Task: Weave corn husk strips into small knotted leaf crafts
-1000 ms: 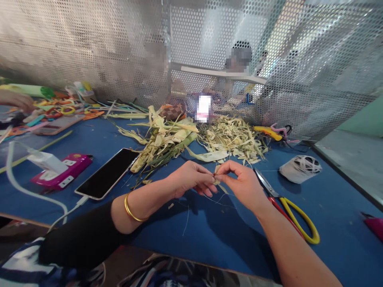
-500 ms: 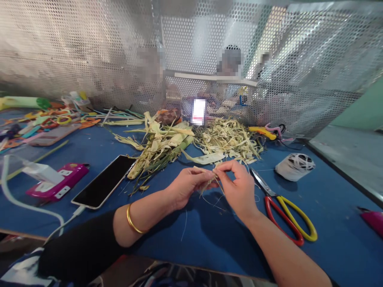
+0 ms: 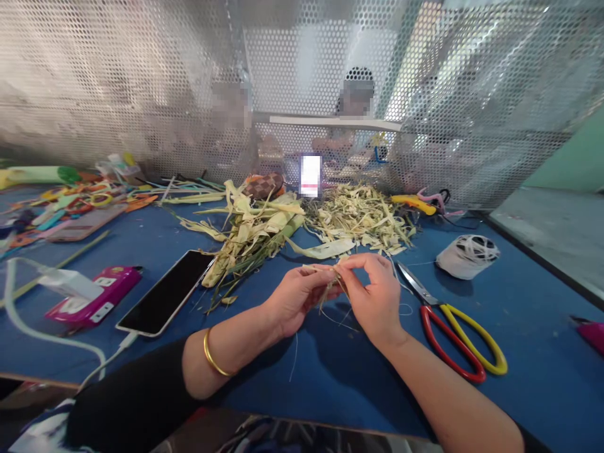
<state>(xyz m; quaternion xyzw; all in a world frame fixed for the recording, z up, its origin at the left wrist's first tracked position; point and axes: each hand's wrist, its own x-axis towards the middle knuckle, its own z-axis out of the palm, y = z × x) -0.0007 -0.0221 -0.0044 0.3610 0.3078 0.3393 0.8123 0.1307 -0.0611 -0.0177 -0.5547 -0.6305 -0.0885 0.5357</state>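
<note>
My left hand (image 3: 295,299) is closed in a pinch on a small pale piece of dried husk (image 3: 324,294), with thin strands hanging beneath it. Against the same piece, the thumb and fingers of my right hand (image 3: 375,296) are pressed together, so the fingertips of both hands meet above the table. Fine white thread (image 3: 295,362) trails below my hands. To the right lie scissors (image 3: 427,297) with one red and one yellow handle, blades nearly closed. Behind them a spool of white thread (image 3: 462,263) rests on its side. My fingers hide much of the husk piece.
A bundle of dry husks (image 3: 257,226) and a heap of shredded scraps (image 3: 361,217) lie beyond my hands. At left are a charging phone (image 3: 165,292) and a magenta power strip (image 3: 111,292). A perforated screen (image 3: 321,56) closes the back, with people behind it.
My left fingers, more spread earlier, have curled in around the husk piece, and strands now hang below it. The view has shifted slightly. A co-worker's hand at far left has gone from sight.
</note>
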